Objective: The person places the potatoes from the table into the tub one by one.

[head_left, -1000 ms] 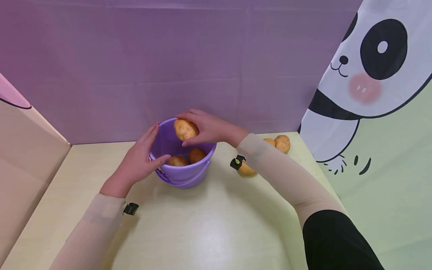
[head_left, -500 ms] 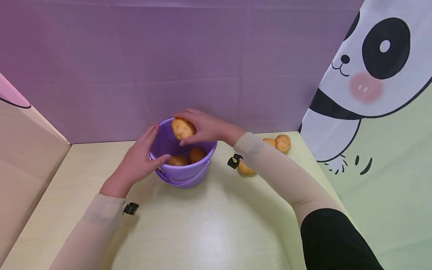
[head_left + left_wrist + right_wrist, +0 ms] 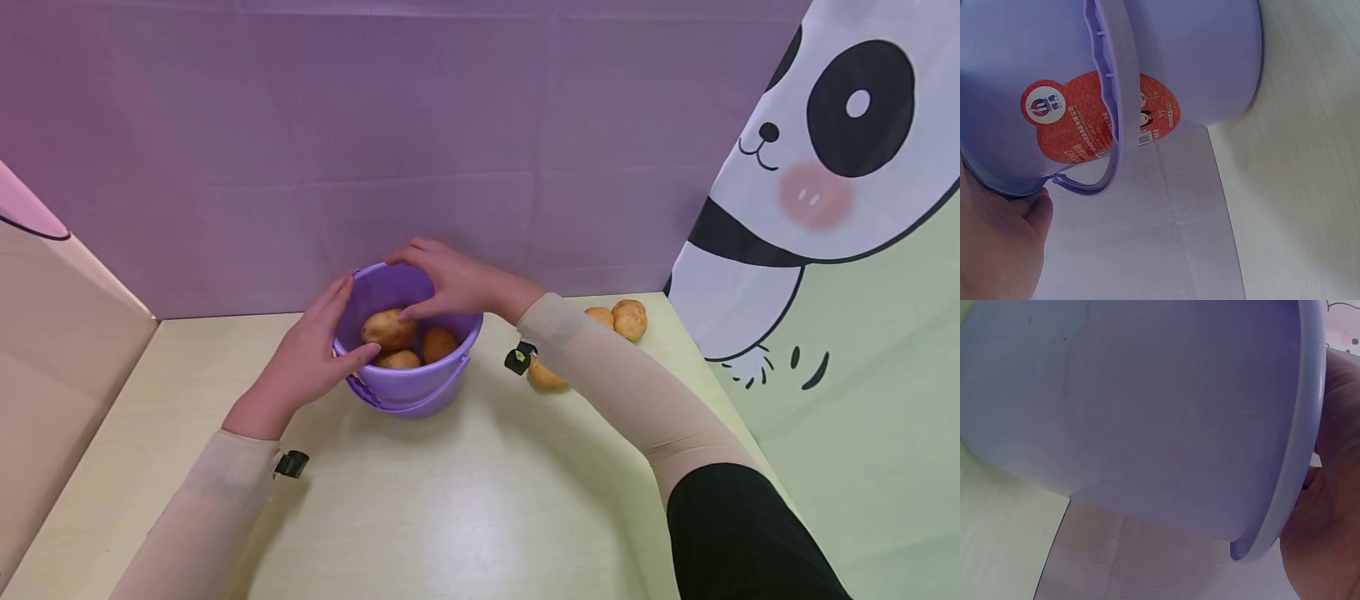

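Observation:
A purple bucket (image 3: 408, 387) stands on the table by the back wall, its handle hanging down in front. Three potatoes show inside: an upper one (image 3: 390, 330), one below it (image 3: 397, 359) and one at the right (image 3: 439, 343). My left hand (image 3: 307, 358) holds the bucket's left rim, thumb over the edge; in the left wrist view its fingers (image 3: 1038, 215) are at the rim beside the handle joint. My right hand (image 3: 453, 279) is over the bucket's back right rim, fingers and thumb spread, holding nothing. The right wrist view shows it beyond the rim (image 3: 1310, 419).
To the right of the bucket, a potato (image 3: 546, 375) lies partly behind the right forearm. Two more, one potato (image 3: 630, 320) and a partly covered potato (image 3: 600, 315), lie at the back right. A purple cloth wall (image 3: 300, 167) bounds the table (image 3: 450, 517) behind.
My right hand has let go of its potato, which has dropped into the bucket onto the others. That hand shifted slightly left beforehand. The left hand has stayed at the rim.

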`<state>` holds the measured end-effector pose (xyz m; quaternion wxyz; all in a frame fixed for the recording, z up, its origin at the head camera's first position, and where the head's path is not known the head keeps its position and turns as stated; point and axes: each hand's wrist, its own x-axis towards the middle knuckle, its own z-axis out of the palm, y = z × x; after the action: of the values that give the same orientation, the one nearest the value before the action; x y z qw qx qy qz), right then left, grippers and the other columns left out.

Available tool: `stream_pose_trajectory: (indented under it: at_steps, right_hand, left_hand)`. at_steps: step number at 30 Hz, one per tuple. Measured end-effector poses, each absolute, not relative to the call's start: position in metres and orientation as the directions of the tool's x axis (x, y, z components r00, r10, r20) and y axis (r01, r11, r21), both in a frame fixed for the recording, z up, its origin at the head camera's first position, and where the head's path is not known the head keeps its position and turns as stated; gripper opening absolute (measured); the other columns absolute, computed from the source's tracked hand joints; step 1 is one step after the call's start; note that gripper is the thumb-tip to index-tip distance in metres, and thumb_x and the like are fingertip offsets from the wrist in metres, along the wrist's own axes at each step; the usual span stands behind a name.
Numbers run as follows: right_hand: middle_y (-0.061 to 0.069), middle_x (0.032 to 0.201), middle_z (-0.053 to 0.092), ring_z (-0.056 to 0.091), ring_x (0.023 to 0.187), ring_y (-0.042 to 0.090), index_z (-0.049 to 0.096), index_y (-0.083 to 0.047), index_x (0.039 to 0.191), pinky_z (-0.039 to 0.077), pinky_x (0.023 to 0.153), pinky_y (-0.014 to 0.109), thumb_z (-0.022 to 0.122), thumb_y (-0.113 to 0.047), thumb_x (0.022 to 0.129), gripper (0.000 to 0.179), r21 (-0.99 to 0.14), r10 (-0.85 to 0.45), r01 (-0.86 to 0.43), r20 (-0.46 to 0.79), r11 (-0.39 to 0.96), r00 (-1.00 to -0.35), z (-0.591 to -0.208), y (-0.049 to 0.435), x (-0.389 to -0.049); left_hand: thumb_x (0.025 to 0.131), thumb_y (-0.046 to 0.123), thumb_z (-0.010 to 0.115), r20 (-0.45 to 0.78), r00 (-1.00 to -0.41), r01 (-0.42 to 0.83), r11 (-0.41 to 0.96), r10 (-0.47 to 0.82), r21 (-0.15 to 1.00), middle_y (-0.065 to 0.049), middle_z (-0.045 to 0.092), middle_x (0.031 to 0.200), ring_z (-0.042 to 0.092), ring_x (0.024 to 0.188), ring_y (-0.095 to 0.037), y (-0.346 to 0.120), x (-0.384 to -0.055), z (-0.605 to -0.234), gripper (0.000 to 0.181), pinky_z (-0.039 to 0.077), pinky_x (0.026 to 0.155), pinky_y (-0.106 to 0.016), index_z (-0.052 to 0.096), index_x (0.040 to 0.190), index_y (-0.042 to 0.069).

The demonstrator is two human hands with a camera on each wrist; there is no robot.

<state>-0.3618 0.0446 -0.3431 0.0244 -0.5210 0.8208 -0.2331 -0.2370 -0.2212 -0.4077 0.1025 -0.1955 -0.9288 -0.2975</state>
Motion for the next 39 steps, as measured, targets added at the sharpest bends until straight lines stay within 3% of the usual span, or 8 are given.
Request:
stream_pose_trajectory:
  at_steps: [10,23,30,39]
  right_hand:
    - [0.017,0.144,0.06,0.056,0.135,0.032,0.063,0.001,0.148,0.04,0.118,0.029,0.087,-0.039,0.096,0.069,-0.427,-0.873,-0.842,0.201,0.33,-0.444,-0.342,0.048,-0.364]
    - [0.012,0.138,0.063,0.057,0.133,0.03,0.069,0.002,0.139,0.043,0.118,0.032,0.083,-0.033,0.099,0.055,-0.432,-0.839,-0.844,0.288,0.316,-0.462,-0.344,0.064,-0.359]
    - [0.02,0.132,0.066,0.062,0.126,0.035,0.069,0.005,0.131,0.049,0.114,0.038,0.084,-0.022,0.1,0.044,-0.477,-0.779,-0.826,0.378,0.299,-0.5,-0.347,0.09,-0.351]
    - [0.013,0.128,0.067,0.061,0.124,0.03,0.07,-0.002,0.129,0.053,0.103,0.047,0.081,-0.017,0.102,0.033,-0.529,-0.682,-0.779,0.433,0.336,-0.589,-0.362,0.14,-0.35]
  left_hand:
    - [0.101,0.045,0.078,0.309,-0.902,0.425,0.75,0.302,0.507,-0.019,0.018,0.183,0.025,0.164,-0.05,-0.221,-0.238,-0.408,0.106,0.03,0.125,-0.074,0.017,0.176,0.002]
    - [0.1,0.041,0.079,0.305,-0.905,0.419,0.749,0.297,0.514,-0.017,0.018,0.183,0.024,0.165,-0.049,-0.222,-0.238,-0.409,0.105,0.029,0.127,-0.073,0.018,0.177,0.004]
    - [0.1,0.043,0.08,0.297,-0.909,0.412,0.747,0.293,0.522,-0.02,0.017,0.183,0.023,0.165,-0.049,-0.22,-0.239,-0.409,0.107,0.027,0.128,-0.073,0.016,0.177,0.004]
    - [0.1,0.042,0.081,0.285,-0.914,0.401,0.746,0.288,0.533,-0.021,0.015,0.183,0.02,0.166,-0.05,-0.219,-0.238,-0.408,0.108,0.025,0.128,-0.073,0.015,0.177,0.003]
